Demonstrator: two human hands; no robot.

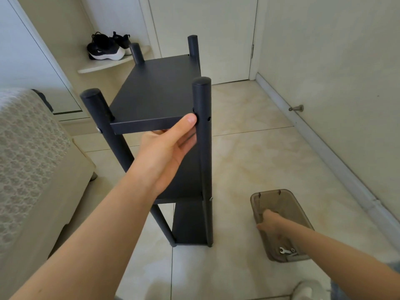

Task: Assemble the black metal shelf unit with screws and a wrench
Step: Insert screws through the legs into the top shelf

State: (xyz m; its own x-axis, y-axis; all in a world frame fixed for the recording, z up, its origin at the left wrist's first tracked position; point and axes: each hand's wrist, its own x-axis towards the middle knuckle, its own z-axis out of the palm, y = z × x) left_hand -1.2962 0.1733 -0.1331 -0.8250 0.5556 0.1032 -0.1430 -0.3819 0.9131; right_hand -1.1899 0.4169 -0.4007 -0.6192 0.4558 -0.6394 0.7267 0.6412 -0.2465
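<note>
- The left hand (166,148) grips the front edge of the top shelf (158,89). The thumb lies on the upper face and the fingers are curled beneath the edge.
- The thumb tip sits just beside the front right post (202,137), at the corner where shelf and post meet.
- The right hand (268,221) reaches down into a translucent brown bin (281,192). Its fingers point away from the camera and are blurred, so whether they are spread or closed round anything cannot be told.
- The wrench (285,251) lies on the bottom of the bin at its near end, beside the right forearm — apart from the right hand.
- The shelf unit (190,224) stands upright on the floor (249,159), directly in front of the person, with the bin near it on the right side.
- The unit is black, with four round posts and three flat shelves, one above the other. All four post tops rise above the top shelf.
- A silver screw head (98,129) shows on the front left post (95,109) at top-shelf level. The front right post shows an open hole (208,118) at the same level.
- A sofa (26,148) with a patterned cover stands to the left of the unit.
- Behind the unit, a pair of black shoes (106,47) with white soles rests on a curved corner ledge (112,63) — next to a closed white door (205,29).
</note>
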